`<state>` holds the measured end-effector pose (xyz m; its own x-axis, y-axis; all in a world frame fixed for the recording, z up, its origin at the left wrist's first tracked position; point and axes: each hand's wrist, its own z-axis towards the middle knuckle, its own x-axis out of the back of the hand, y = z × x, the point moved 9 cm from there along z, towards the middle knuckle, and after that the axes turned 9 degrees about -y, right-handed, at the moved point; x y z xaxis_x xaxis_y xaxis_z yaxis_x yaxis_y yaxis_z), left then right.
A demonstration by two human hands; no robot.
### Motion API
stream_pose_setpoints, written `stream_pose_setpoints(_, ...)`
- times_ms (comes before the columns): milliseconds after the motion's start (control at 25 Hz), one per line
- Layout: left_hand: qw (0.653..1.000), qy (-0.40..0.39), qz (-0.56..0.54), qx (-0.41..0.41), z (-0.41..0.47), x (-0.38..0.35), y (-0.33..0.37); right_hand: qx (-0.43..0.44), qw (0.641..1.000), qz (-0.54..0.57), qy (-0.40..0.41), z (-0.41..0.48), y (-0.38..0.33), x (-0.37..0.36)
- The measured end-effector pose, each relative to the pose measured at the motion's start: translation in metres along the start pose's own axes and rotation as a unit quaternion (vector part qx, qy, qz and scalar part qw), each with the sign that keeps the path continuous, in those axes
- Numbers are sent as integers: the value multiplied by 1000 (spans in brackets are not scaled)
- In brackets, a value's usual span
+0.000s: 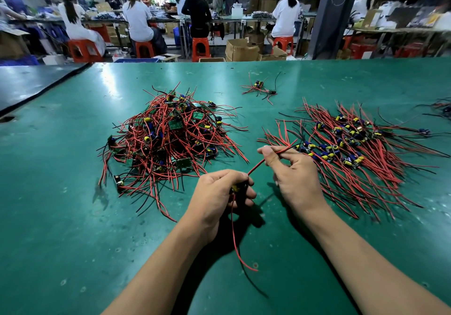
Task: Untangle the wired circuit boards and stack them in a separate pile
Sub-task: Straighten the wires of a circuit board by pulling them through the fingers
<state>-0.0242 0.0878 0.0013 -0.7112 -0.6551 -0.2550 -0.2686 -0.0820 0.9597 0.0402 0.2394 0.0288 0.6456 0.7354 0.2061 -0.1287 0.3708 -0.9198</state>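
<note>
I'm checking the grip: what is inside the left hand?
The left hand grips a wired board; only a yellow part and trailing red wire show. Fingers cover the rest.

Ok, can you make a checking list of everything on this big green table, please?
surface: green table, shiny, scuffed.
job's things: tangled pile left; sorted pile right; held board.
clutter: small bunch at the back, apart from both piles.
grips: left grip holds the board; right grip pinches its red wire.
cables: red wire stretches between the grips; loose wires hang down from the left grip.
surroundings: seated workers, orange stools, cardboard boxes.
</note>
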Motion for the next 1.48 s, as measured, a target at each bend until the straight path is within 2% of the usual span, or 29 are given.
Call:
stream_pose_setpoints(160, 1000, -7, -19, 8, -1, -1, -2, 7, 996, -34, 80, 5, 7, 25)
stream_pose_setpoints(360, 999, 0, -34, 9, -2, 4, -3, 19, 990, -99, 95, 3, 9, 31)
stream_pose_setpoints(440, 999, 8, -48, 9, -2, 7, -3, -16, 995, -72, 64, 3, 15, 26)
stream_pose_setpoints(520, 998, 11, -56, 8, -2, 9, -4, -74, 991, 109, 33, 3, 24, 17)
stream_pose_setpoints(600, 998, 15, -59, 8, -1, 10, -4, -152, 941, 301, -15, -2, 31, -6)
stream_pose_setpoints(640, 998, 14, -60, 9, 0, 11, -5, -188, 919, 343, -53, -6, 32, -18)
stream_pose_setpoints(760, 998, 2, -58, 22, 0, 9, -8, -238, 887, 344, -199, -22, 27, -52)
stream_pose_setpoints(840, 997, -3, -67, 29, 1, 8, -10, -230, 890, 300, -256, -30, 21, -64)
stream_pose_setpoints(960, 998, -1, -56, 29, 1, 9, -9, -214, 919, 251, -217, -27, 22, -57)
stream_pose_setpoints(1080, 999, -2, -32, 27, 0, 7, -6, -208, 944, 209, -146, -19, 27, -39)
stream_pose_setpoints(1240, 1000, -3, -20, 14, -2, 3, -3, -203, 960, 191, -34, -8, 36, -10)
stream_pose_setpoints(1360, 1000, -4, -17, 6, -2, 1, -1, -192, 948, 255, 2, -3, 34, -6)
stream_pose_setpoints(1480, 1000, -9, -20, 4, -2, 0, 0, -244, 885, 397, -11, -6, 37, -15)
